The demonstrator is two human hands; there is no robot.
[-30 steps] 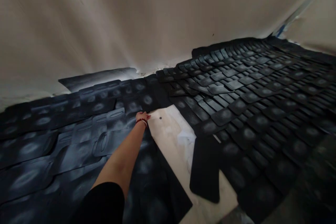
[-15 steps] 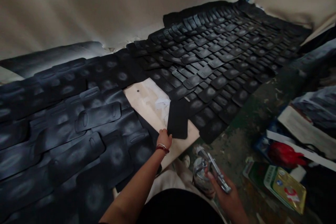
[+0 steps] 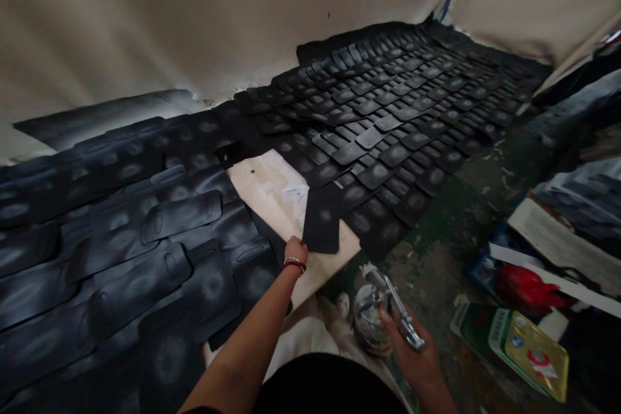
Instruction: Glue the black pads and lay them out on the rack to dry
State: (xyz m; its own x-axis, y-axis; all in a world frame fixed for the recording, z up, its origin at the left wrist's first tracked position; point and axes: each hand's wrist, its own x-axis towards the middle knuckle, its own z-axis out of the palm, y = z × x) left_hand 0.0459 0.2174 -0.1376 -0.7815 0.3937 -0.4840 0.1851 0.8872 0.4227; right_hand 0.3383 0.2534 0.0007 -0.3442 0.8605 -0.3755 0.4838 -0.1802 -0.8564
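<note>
My left hand (image 3: 295, 250) pinches the lower left corner of a black sheet (image 3: 322, 220), which now bears a faint pale spot. That sheet lies over the right part of a bare light-coloured board (image 3: 269, 184). A white crumpled patch (image 3: 295, 193) shows on the board beside the sheet. At the lower right, my right hand (image 3: 407, 343) is wrapped round a metal spray gun (image 3: 395, 310) with a round cup (image 3: 371, 320) under it. The gun's nozzle points up and left, towards the sheet.
Overlapping black sheets (image 3: 167, 213) with pale sprayed spots spread left and far right. A beige curtain (image 3: 145, 13) hangs behind. On the floor at right are a green and yellow can (image 3: 536, 352), a red bag (image 3: 526, 288) and a white strip (image 3: 557, 279).
A pale spot has appeared on the sheet under my left hand. The view has shifted slightly; both hands keep their holds.
</note>
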